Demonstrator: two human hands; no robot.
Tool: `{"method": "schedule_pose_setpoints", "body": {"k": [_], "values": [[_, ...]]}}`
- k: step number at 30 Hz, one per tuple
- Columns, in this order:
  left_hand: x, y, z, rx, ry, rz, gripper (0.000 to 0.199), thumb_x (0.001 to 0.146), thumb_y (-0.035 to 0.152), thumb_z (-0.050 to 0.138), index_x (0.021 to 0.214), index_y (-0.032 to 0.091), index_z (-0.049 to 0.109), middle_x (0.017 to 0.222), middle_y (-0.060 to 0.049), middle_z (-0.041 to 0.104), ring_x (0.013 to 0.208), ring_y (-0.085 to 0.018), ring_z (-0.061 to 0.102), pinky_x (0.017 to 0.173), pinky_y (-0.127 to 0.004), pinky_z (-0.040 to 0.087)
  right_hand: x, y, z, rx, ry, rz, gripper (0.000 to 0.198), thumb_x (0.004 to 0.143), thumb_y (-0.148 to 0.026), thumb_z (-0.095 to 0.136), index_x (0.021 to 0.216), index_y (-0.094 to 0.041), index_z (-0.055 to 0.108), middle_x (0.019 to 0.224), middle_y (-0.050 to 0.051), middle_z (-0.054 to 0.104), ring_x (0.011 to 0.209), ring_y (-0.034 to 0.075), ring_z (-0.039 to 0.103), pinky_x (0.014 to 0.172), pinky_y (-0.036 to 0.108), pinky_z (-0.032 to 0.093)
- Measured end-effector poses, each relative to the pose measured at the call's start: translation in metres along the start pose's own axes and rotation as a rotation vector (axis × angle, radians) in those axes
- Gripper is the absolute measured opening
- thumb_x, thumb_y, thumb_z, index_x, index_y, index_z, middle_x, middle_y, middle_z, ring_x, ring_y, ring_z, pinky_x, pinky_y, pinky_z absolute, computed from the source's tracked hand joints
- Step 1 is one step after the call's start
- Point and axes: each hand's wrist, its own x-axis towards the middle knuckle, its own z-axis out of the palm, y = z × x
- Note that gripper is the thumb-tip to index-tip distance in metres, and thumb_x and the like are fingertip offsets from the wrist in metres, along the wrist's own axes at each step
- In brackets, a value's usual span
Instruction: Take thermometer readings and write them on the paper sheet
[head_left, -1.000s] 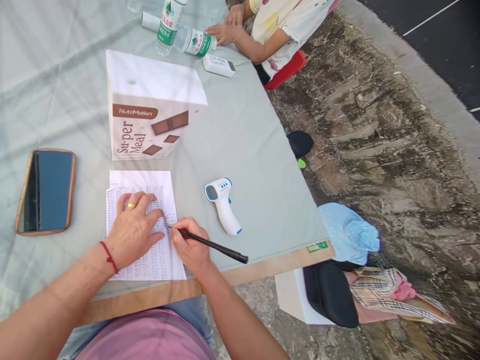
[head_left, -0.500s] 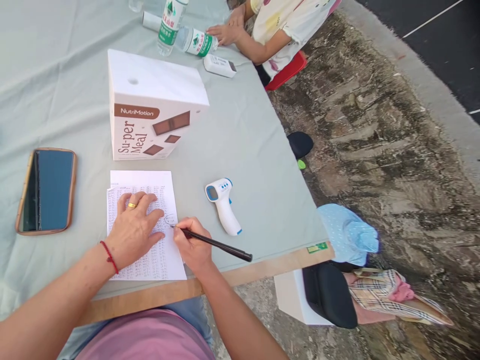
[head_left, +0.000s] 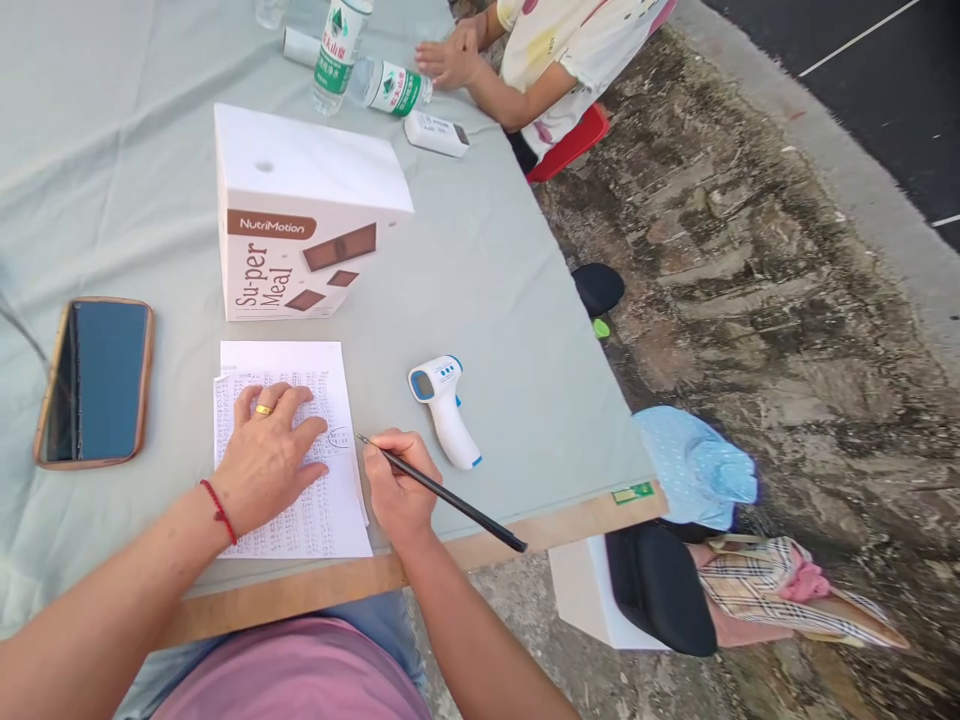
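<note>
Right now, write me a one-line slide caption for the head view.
Left hand resting on written-on sheets, right hand holding a black pen near their edge, a thermometer gun alongside.

Gold ring (head_left: 262, 410), red bracelet (head_left: 218, 513), pink top (head_left: 300, 675)

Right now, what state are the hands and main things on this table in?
Left hand: resting on the papers
Right hand: closed around the pen
Papers: overlapping, written on
Pen: tip uncovered
Phone: face up, screen dark
Box: standing
Thermometer: lying down
Labelled bottles: one upright, one lying
</note>
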Motion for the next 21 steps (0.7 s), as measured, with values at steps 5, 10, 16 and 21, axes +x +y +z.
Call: {"method": "schedule_pose_setpoints", "body": {"k": [5, 10, 16, 21], "values": [[0.0, 0.001, -0.002, 0.021, -0.022, 0.0, 0.026, 0.074, 0.025, 0.074, 0.098, 0.018, 0.068, 0.121, -0.016, 0.057, 0.114, -0.035, 0.049, 0.098, -0.059, 0.033, 0.0, -0.007, -0.011, 0.047, -0.181, 0.116, 0.004, 0.076, -0.021, 0.055, 0.074, -0.021, 0.058, 0.059, -0.004, 0.057, 0.05, 0.011, 0.051, 0.047, 0.022, 0.042], [0.001, 0.001, -0.002, 0.0, -0.019, -0.009, 0.024, 0.074, 0.023, 0.073, 0.098, 0.019, 0.068, 0.12, -0.015, 0.057, 0.113, -0.034, 0.05, 0.098, -0.058, 0.034, -0.008, -0.001, -0.012, 0.058, -0.201, 0.088, 0.001, 0.074, -0.021, 0.055, 0.075, -0.021, 0.056, 0.061, -0.003, 0.058, 0.05, 0.011, 0.05, 0.048, 0.023, 0.043], [0.001, 0.001, -0.002, 0.014, -0.009, -0.004, 0.026, 0.074, 0.024, 0.074, 0.098, 0.019, 0.067, 0.121, -0.015, 0.057, 0.114, -0.035, 0.049, 0.099, -0.059, 0.033, -0.011, 0.005, -0.007, 0.037, -0.22, 0.056, 0.005, 0.074, -0.018, 0.055, 0.077, -0.022, 0.056, 0.064, -0.003, 0.06, 0.05, 0.01, 0.051, 0.047, 0.022, 0.043], [0.0, 0.0, -0.001, 0.045, -0.023, 0.003, 0.027, 0.075, 0.026, 0.074, 0.099, 0.018, 0.066, 0.122, -0.015, 0.056, 0.114, -0.035, 0.049, 0.099, -0.058, 0.034, -0.011, 0.002, -0.009, -0.064, -0.172, -0.034, 0.004, 0.082, -0.02, 0.055, 0.082, -0.022, 0.059, 0.065, -0.003, 0.061, 0.052, 0.011, 0.054, 0.049, 0.023, 0.046]]}}
